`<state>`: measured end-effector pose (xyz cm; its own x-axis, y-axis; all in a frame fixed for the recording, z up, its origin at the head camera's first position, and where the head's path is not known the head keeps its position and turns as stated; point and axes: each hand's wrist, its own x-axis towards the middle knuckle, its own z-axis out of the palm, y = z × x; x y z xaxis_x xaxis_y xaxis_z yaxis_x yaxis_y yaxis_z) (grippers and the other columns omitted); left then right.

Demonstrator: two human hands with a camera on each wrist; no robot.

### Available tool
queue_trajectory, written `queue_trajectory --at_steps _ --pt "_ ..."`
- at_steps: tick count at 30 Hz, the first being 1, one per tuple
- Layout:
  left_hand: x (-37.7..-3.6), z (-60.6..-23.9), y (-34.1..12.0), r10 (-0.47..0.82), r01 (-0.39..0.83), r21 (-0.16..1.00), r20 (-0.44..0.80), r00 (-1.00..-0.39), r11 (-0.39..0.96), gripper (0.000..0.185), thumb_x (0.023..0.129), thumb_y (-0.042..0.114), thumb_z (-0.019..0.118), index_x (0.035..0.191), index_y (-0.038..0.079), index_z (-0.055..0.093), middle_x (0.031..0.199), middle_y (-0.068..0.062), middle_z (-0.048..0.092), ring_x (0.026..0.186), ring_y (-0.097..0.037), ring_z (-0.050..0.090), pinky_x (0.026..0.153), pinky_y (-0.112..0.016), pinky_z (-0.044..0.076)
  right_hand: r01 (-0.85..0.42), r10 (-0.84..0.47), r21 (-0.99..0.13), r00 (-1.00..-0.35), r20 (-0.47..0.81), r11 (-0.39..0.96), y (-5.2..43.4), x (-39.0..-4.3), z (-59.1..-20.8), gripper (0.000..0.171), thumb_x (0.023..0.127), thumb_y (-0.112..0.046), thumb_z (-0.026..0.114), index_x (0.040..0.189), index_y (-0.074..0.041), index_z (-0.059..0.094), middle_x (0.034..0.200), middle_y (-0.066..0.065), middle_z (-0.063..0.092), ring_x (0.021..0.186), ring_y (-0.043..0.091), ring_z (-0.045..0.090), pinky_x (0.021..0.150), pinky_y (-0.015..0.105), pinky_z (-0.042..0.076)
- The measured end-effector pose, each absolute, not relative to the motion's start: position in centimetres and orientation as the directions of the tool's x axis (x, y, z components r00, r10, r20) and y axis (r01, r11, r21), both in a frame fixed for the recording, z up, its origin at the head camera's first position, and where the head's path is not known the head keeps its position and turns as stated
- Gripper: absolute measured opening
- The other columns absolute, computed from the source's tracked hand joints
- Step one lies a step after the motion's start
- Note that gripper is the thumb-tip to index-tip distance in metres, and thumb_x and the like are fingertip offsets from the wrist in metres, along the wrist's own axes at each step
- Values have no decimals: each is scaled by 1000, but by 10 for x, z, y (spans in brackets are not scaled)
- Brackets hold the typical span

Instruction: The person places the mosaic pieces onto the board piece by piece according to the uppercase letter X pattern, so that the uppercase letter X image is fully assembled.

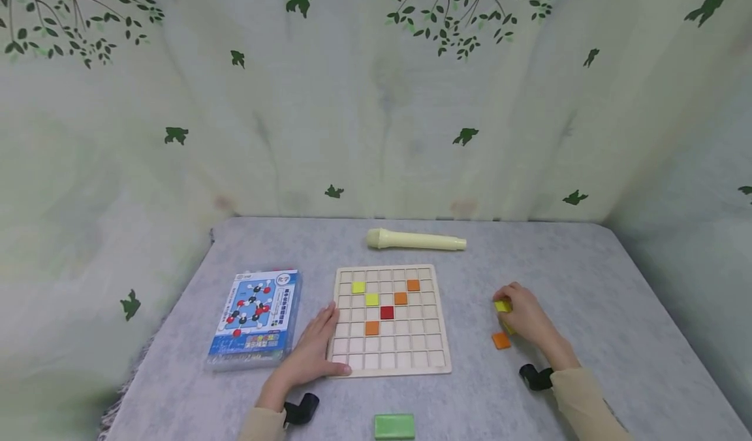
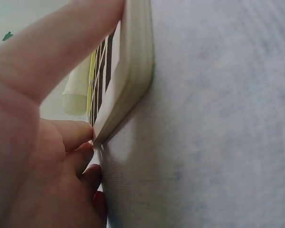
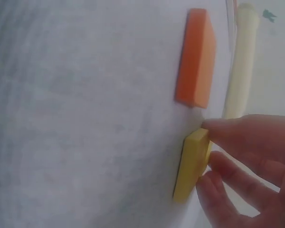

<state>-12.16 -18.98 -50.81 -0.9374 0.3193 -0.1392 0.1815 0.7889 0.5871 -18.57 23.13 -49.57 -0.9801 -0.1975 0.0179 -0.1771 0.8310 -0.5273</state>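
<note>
A wooden grid board (image 1: pixel 405 363) lies in the middle of the grey table, with yellow, orange and red tiles in a few cells. My left hand (image 1: pixel 317 349) rests on the board's lower left edge (image 2: pixel 133 71), thumb over the rim and fingers against its side. My right hand (image 1: pixel 523 314) is out to the right of the board and pinches a yellow tile (image 1: pixel 502 306) between its fingertips, low against the table (image 3: pixel 192 164). A loose orange tile (image 1: pixel 501 340) lies on the cloth just beside it (image 3: pixel 196 57).
A pale yellow cylinder (image 1: pixel 416 240) lies behind the board. A blue boxed kit (image 1: pixel 255 317) sits left of my left hand. A green block (image 1: pixel 394 426) is at the near edge. Leaf-patterned cloth walls in the table on three sides.
</note>
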Motion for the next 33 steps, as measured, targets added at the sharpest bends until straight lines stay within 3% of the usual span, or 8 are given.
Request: queue_trajectory --at_steps 9,19,26,33 --pt "-121 -508 -190 317 178 587 -141 -938 790 113 62 57 72 144 6 13 151 -5 2 136 -25 -1 108 -44 6 -210 -229 -524 -973 29 826 222 -186 -496 23 74 -7 70 95 -4 62 88 3 54 75 17 49 66 33 45" --pt "-121 -508 -191 330 195 603 -122 -936 773 113 62 55 73 144 5 14 151 -6 2 136 -26 -1 108 -43 5 -370 -393 -603 -914 101 706 136 -174 -489 22 73 -12 74 92 -11 63 85 -5 54 78 11 49 68 28 45" --pt "-121 -509 -191 336 204 604 -114 -935 770 114 60 57 73 144 5 15 150 -6 3 136 -26 0 108 -43 4 -551 -561 -480 -816 139 683 87 -173 -491 19 75 -15 72 92 -11 64 83 -6 52 74 9 45 66 23 44" --pt "-121 -509 -191 329 194 609 -119 -937 770 115 60 57 73 144 5 14 150 -6 3 136 -26 -1 108 -43 4 -554 -590 -450 -804 72 700 71 -170 -487 18 77 -11 69 95 -9 65 89 -3 56 83 12 49 73 26 46"
